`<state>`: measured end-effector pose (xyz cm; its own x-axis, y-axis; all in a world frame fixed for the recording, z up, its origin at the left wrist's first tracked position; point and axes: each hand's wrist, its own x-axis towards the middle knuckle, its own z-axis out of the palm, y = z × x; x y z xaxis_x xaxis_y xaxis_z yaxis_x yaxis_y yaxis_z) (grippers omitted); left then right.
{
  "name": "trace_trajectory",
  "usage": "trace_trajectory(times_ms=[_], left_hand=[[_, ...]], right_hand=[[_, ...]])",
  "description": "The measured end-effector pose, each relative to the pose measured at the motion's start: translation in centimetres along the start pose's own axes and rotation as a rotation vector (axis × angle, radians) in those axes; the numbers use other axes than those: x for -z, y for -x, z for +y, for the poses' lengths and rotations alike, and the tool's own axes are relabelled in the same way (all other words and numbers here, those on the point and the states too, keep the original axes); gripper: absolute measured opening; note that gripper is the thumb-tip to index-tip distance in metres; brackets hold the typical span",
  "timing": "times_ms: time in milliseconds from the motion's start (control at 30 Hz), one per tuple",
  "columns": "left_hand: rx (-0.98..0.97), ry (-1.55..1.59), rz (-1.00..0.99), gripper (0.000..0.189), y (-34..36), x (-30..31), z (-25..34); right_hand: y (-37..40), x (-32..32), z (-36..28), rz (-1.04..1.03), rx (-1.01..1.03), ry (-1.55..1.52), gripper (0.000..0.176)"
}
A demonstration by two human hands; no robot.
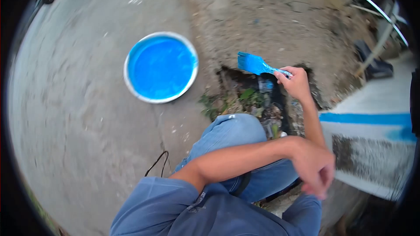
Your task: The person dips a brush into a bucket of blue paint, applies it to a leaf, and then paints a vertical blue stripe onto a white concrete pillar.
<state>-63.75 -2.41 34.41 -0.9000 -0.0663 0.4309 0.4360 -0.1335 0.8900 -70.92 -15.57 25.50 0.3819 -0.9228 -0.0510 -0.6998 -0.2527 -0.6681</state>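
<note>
Near a ragged, dark ground hole, the right hand pinches a flat, blue-coated paintbrush — overloaded bristles could drip — while I cannot tell whether the left hand holds anything.

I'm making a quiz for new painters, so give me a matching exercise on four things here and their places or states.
1. Paintbrush
2. Round basin
3. Blue stripe
4. Green leaves

A. On the white surface at the picture's right
B. Just beyond the bent knee
C. Gripped by the right hand
D. Holding blue paint

Pairs: 1-C, 2-D, 3-A, 4-B
</note>
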Motion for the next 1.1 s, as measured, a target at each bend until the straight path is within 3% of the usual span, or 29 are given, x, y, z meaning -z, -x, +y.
trace_trajectory(times_ms=[33,100,233,333,400,600,733,933,1000,1100], left_hand=[[0.006,0.003,0.055,0.025,0.5,-0.1,0.4],[-0.257,-0.039,0.461,0.026,1.3,-0.2,1.1],[-0.227,0.035,0.516,0.028,2.2,-1.1,1.8],[-0.236,-0.001,0.574,0.029,2.7,-2.0,1.8],[-0.254,-0.031,0.589,0.029,3.0,-2.5,2.0],[-0.282,0.014,0.665,0.027,3.8,-3.1,3.0],[-0.273,0.02,0.666,0.026,4.4,-2.9,3.5],[-0.291,-0.016,0.686,0.027,5.3,-2.3,3.9],[-0.292,-0.024,0.696,0.029,5.6,-2.1,4.0],[-0.298,-0.042,0.706,0.029,5.8,-1.8,4.0]], right_hand=[[-0.8,-3.2,0.1,-0.003,0.016,-0.076,0.019],[-1.9,-9.2,-0.3,-0.058,-0.049,-0.391,0.018],[-3.4,-18.7,-2.5,-0.015,-0.096,-0.715,0.015],[-4.8,-24.3,-3.8,-0.015,-0.106,-0.578,0.022],[-5.6,-27.1,-4.9,0.05,0.053,-0.381,0.028],[-7.2,-31.1,-6.3,0.02,0.193,-0.238,0.031],[-7.7,-32.7,-5.4,0.047,0.198,-0.251,0.031],[-8.0,-32.8,-5.0,-0.102,0.123,-0.244,0.029],[-8.3,-32.8,-5.1,-0.11,0.118,-0.042,0.033],[-8.9,-32.4,-5.2,-0.182,0.154,-0.031,0.035]])
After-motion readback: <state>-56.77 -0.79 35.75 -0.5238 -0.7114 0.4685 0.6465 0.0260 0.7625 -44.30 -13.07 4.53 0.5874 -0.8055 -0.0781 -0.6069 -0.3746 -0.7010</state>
